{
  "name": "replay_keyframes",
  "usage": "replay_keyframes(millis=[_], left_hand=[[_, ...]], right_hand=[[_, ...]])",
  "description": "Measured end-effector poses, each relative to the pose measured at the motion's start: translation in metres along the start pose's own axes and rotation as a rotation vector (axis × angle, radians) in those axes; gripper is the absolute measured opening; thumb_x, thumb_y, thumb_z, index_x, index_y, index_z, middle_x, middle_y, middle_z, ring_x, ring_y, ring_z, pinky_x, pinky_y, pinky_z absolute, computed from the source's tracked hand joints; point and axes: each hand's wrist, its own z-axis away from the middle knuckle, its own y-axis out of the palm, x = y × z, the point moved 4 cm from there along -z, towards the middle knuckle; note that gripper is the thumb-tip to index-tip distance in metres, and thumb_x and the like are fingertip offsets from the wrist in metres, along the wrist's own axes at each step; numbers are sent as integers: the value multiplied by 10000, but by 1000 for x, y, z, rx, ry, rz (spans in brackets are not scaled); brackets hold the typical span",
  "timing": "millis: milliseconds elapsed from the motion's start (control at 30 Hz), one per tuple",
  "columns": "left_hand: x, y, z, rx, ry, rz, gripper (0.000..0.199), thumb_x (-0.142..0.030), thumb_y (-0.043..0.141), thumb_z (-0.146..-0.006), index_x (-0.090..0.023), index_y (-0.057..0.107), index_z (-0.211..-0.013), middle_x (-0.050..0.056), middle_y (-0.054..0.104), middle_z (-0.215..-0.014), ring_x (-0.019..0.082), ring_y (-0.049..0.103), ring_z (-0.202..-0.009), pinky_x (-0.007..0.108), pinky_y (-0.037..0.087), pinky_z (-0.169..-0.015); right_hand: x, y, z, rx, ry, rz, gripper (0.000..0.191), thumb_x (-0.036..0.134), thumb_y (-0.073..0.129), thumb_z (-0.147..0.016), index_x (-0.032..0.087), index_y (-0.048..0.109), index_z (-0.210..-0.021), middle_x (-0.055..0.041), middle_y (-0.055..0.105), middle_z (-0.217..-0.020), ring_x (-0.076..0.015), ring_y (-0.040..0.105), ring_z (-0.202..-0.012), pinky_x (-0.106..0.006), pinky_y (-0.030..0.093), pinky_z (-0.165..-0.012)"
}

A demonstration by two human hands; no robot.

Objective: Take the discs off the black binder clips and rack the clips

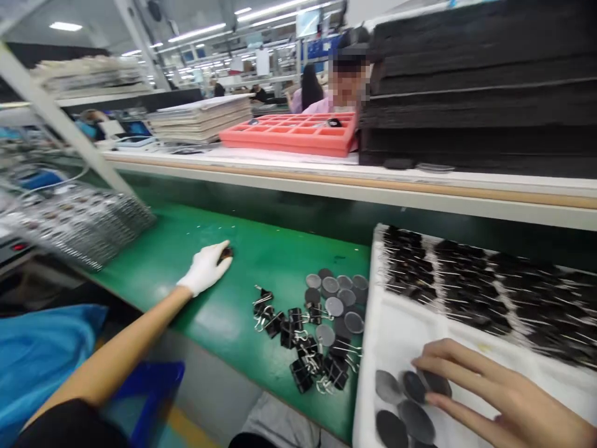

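Green table, left hand with one dark piece

labels: none readable; signs: none readable; numbers: none readable

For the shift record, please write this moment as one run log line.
left: gloved hand on small dark part | right: bare hand at dark discs | between: binder clips

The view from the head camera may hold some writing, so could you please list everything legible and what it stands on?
No word, label, brand or number can be read.
Dark device with a red light, left edge: too blurred to read.
Hanging sign, background: too small and blurred.
Salmon-coloured tray: no writing visible.
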Motion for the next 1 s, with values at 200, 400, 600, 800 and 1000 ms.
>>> replay_keyframes(millis=[200,400,600,800,1000], left_hand=[[-49,20,-19,20,74,193,746,-489,619,-925,-153,425,-1563,118,713,-1302,310,637,-1185,431,494,-1048],[-147,41,-54,67,342,256,826,-505,695,-888,-134,411,-1570,113,733,-1218,318,680,-1111,426,526,-947],[-199,52,-74,93,454,311,841,-477,706,-873,-111,402,-1567,111,746,-1186,306,716,-1075,396,541,-898],[-199,52,-74,117,485,268,788,-519,681,-890,-142,449,-1543,131,731,-1215,331,695,-1139,415,535,-931],[-197,50,-73,122,510,297,638,-487,596,-952,-169,534,-1501,138,700,-1291,326,679,-1184,422,534,-983]], right_hand=[[4,19,-80,-38,-95,-17,443,467,670,-919,437,661,-1361,-80,719,-1263,-311,772,-967,-404,698,-670],[-3,60,-181,-96,60,-300,295,360,699,-876,254,729,-1149,-88,783,-1136,-275,784,-976,-464,695,-897],[-32,95,-242,-151,92,-350,270,237,720,-770,225,729,-1039,-83,770,-1078,-249,776,-948,-461,687,-891],[-34,104,-233,-333,30,-300,212,333,700,-851,243,690,-1043,-70,744,-1105,-240,738,-1001,-441,665,-882],[-22,101,-222,-287,-77,-145,107,282,646,-917,253,673,-1016,-86,742,-1110,-263,718,-1047,-470,601,-944]])
